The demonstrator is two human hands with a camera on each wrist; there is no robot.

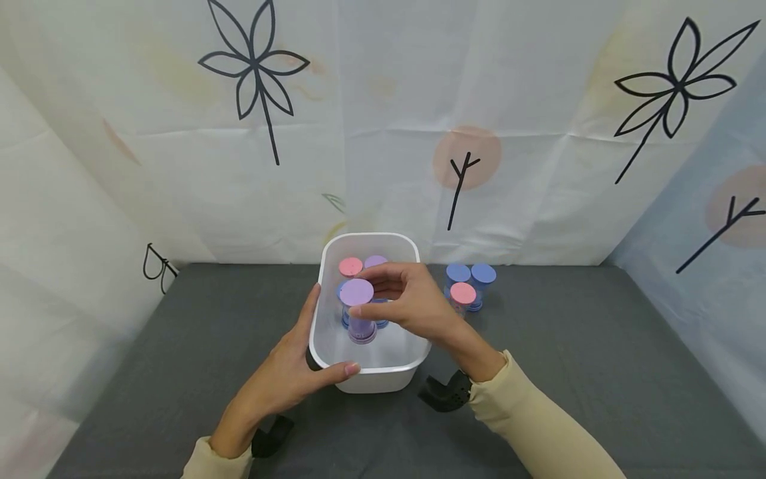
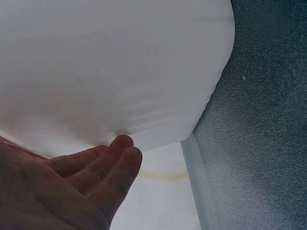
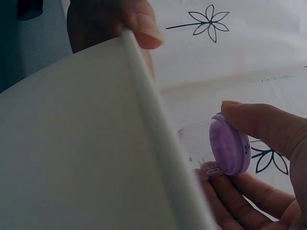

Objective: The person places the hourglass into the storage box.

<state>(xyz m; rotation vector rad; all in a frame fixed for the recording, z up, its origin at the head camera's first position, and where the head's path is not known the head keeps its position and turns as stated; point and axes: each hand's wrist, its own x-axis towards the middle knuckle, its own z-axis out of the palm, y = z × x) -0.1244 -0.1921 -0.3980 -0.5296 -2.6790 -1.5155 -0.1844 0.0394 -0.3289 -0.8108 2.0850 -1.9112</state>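
Two hands at a white plastic tub (image 1: 383, 376) holding small lidded jars on a grey table (image 1: 568, 372)

The left hand (image 1: 287, 376) grips the tub's near corner, thumb over the rim. The right hand (image 1: 413, 306) pinches a purple-lidded clear jar (image 1: 358, 309) by its cap, upright, inside the tub. The jar looks light, rigid and smooth, likely slippery; the cap edge seems the surest hold. Three more jars (image 1: 467, 286) stand just right of the tub

A staged recording booth is suggested rather than a home. A grey cloth-covered table (image 1: 568, 372) is enclosed by creased white sheets (image 1: 371, 133), on which black flowers (image 1: 254, 73) are printed.
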